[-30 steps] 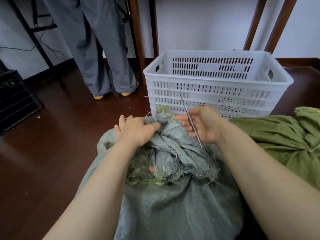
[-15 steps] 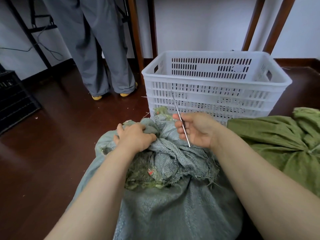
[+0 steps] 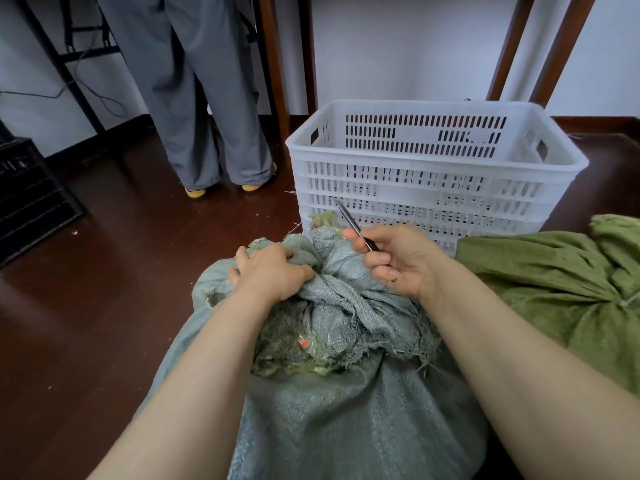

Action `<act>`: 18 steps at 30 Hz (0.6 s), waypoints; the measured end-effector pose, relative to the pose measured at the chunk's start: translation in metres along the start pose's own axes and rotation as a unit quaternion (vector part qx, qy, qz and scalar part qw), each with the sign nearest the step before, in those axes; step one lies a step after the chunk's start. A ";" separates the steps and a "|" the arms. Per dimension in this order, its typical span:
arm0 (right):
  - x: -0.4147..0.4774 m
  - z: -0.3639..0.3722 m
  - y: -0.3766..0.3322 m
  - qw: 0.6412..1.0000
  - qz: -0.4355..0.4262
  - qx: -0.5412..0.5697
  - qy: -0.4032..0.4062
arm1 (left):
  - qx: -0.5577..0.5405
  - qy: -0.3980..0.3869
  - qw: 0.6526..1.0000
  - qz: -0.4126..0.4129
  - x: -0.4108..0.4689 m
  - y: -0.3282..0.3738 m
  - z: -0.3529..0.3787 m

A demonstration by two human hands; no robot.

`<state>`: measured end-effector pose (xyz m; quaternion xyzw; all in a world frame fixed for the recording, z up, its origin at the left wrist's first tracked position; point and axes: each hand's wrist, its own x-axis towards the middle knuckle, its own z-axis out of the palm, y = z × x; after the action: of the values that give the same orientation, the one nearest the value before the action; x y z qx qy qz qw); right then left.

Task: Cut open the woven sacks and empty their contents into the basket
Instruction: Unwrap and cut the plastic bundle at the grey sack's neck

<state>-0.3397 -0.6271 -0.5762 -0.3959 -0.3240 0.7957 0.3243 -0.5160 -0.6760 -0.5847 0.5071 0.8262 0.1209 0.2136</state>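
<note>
The left hand (image 3: pixel 273 273) is grabbing the grey sack (image 3: pixel 346 393) on the floor. The right hand (image 3: pixel 398 259) is pinching a thin blade (image 3: pixel 349 220) near the white basket (image 3: pixel 433 188).

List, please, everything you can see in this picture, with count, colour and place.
woven sack: one, grey-blue, centre foreground, top torn, greenish contents showing.
second sack: one, green, tied, to its right.
basket: one, white, slotted, behind both sacks.
thin metal tool: one, silver with dark handle, above the woven sack's top.
crate: one, black, left edge.
standing person: one, grey trousers, yellow shoes, back left.
floor: dark brown wood.
left hand: grips the woven sack's bunched top.
right hand: fingers hold the thin metal tool.
</note>
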 end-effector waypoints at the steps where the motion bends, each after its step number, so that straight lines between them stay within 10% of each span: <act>1: 0.000 -0.001 0.000 1.000 -0.001 0.019 -0.008 | 0.000 0.001 1.000 0.001 -0.001 0.002 0.000; 13: 0.001 -0.003 -0.001 0.998 -0.057 0.017 -0.032 | 0.025 -0.007 0.998 -0.061 -0.011 0.004 -0.004; 18: 0.007 -0.001 -0.006 0.933 -0.143 -0.272 0.187 | 0.001 -0.019 0.996 -0.092 -0.006 -0.011 0.002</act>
<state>-0.3406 -0.6185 -0.5752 -0.5599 -0.5147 0.5343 0.3689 -0.5212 -0.6867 -0.5895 0.4311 0.8655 0.0902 0.2387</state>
